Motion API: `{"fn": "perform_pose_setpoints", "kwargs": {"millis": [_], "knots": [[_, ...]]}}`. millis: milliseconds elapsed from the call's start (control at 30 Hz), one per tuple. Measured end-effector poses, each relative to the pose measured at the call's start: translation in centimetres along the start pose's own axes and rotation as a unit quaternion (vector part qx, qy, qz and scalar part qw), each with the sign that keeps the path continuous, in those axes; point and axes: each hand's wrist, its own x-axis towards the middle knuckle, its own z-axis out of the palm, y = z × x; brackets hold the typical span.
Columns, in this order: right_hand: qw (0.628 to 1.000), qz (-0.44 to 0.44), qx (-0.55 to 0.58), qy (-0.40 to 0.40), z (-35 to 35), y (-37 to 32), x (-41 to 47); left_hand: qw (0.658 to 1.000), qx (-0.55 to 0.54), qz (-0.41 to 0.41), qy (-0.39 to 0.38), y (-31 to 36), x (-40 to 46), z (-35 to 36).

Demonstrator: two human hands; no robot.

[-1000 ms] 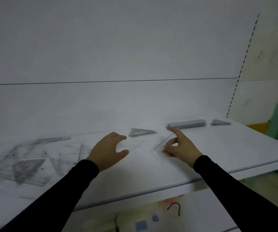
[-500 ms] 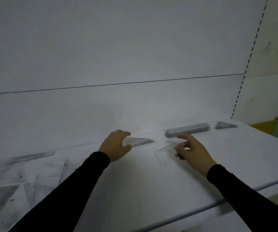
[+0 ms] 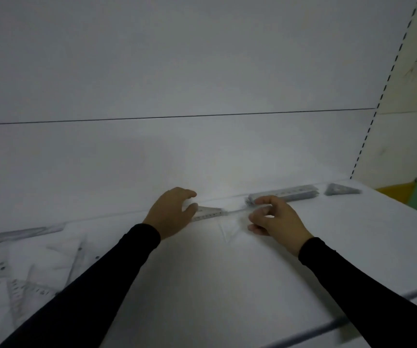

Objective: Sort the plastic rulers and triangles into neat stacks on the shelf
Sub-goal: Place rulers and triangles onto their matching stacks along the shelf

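My left hand [image 3: 172, 212] curls over the left end of a small stack of triangles [image 3: 210, 212] at the back of the white shelf [image 3: 227, 285], thumb against its near edge. My right hand [image 3: 275, 218] pinches the right side of a clear triangle [image 3: 230, 229], which sits between the two hands with its far edge toward that stack. A stack of grey rulers [image 3: 285, 193] lies just behind my right hand. Another small triangle stack [image 3: 340, 189] rests further right. The frame is blurred.
A loose pile of clear rulers and triangles [image 3: 26, 272] spreads over the shelf's left end, with a long ruler [image 3: 21, 233] behind it. The shelf's back panel rises close behind the stacks. The shelf's front edge [image 3: 328, 327] runs across the lower right.
Both hands have moved toward the back of the shelf. The left hand reached the triangle stack, and the right hand brought the clear triangle back and left toward it.
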Motion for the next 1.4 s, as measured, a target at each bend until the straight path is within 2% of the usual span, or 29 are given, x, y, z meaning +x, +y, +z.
{"fn": "perform_pose_setpoints", "kwargs": {"millis": [67,200,300,367,400,433,500,600,667,733,800,900,1000,1200,1300,1400], "knots": [[1.0,-0.005,0.008,-0.023,1.1,-0.2,0.8,1.0,0.001,0.02,-0.005,1.6,-0.6,-0.6],[0.997,-0.013,0.028,-0.077,2.9,-0.3,1.9,0.993,0.053,0.04,-0.097,5.0,-1.8,0.5],[0.991,-0.002,0.046,-0.123,2.9,-0.4,2.3,0.994,0.068,0.017,-0.09,5.9,-2.3,1.1],[0.987,-0.037,-0.047,-0.15,2.2,-0.1,2.8,0.994,0.067,-0.018,-0.086,5.8,-2.7,0.8],[0.973,-0.087,-0.152,-0.152,1.7,0.2,3.2,0.993,0.069,-0.033,-0.093,5.7,-2.9,0.7],[0.941,-0.147,-0.264,-0.153,1.3,0.3,3.7,0.992,0.07,-0.044,-0.1,5.7,-3.2,0.6],[0.871,-0.247,-0.386,-0.176,0.8,0.3,4.4,0.99,0.068,-0.058,-0.108,6.0,-3.6,0.4],[0.826,-0.296,-0.405,-0.257,0.9,0.0,4.8,0.99,0.065,-0.072,-0.107,6.4,-3.9,0.4],[0.811,-0.318,-0.411,-0.27,1.2,0.0,5.1,0.991,0.065,-0.072,-0.093,6.4,-4.4,0.3],[0.807,-0.332,-0.415,-0.255,1.6,0.2,5.7,0.993,0.075,-0.072,-0.061,6.0,-5.1,0.0],[0.817,-0.324,-0.414,-0.237,1.9,0.6,6.4,0.99,0.091,-0.104,-0.034,5.2,-6.2,-0.3],[0.821,-0.305,-0.429,-0.22,2.5,0.9,7.7,0.974,0.143,-0.167,-0.055,3.8,-8.1,-0.4],[0.822,-0.288,-0.441,-0.217,3.4,0.7,9.0,0.964,0.161,-0.196,-0.079,3.2,-9.7,0.4],[0.822,-0.245,-0.463,-0.224,5.9,1.4,11.0,0.958,0.185,-0.207,-0.066,1.9,-10.1,1.7],[0.834,-0.214,-0.456,-0.225,5.7,1.4,10.7,0.959,0.187,-0.207,-0.06,1.6,-10.0,1.8],[0.832,-0.269,-0.444,-0.194,4.6,1.3,9.4,0.959,0.185,-0.207,-0.06,1.5,-10.0,1.8]]}}
